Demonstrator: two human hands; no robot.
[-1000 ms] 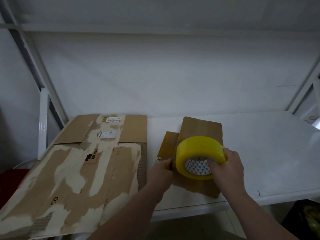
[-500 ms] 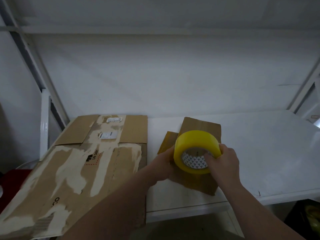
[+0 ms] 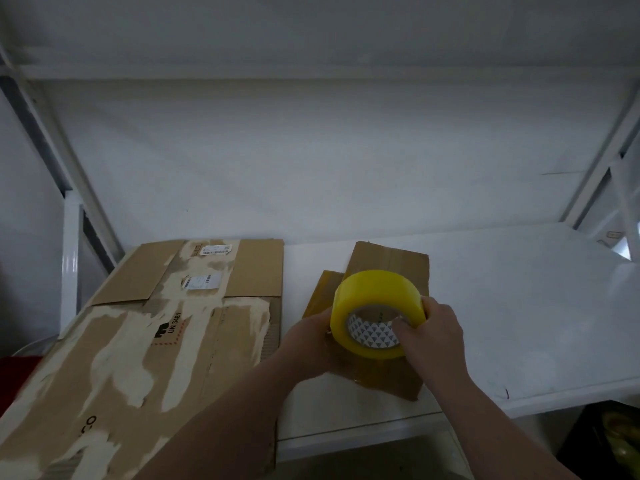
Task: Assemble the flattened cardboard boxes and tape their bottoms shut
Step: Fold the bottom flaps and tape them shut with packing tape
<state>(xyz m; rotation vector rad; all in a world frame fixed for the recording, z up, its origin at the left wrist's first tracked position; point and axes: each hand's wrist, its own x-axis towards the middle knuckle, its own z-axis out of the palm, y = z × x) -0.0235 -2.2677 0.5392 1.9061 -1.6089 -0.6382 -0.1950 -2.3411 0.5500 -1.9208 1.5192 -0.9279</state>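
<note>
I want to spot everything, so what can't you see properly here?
Head view:
- Fingertips of the left hand: hidden behind the tape roll.
- Tape's loose end: hidden by the roll and left hand.
- Print on the label of the big flattened cardboard: too small.
- That cardboard's near corner: cut off by the bottom-left edge.

A white table (image 3: pixel 519 306) fills the lower half of the view, and its front edge runs along the bottom right. Behind its back edge stands a plain white wall (image 3: pixel 311 150). A white board (image 3: pixel 311 29) sits over the top like a roof. Slanted white metal bars go up at the left side (image 3: pixel 74 168) and the right side (image 3: pixel 613 164). The light is dim and grey. Past the table's left edge sits something red (image 3: pixel 15 379). Below the front right corner is a dark thing (image 3: pixel 616 445) with a bit of yellow-green on it.
</note>
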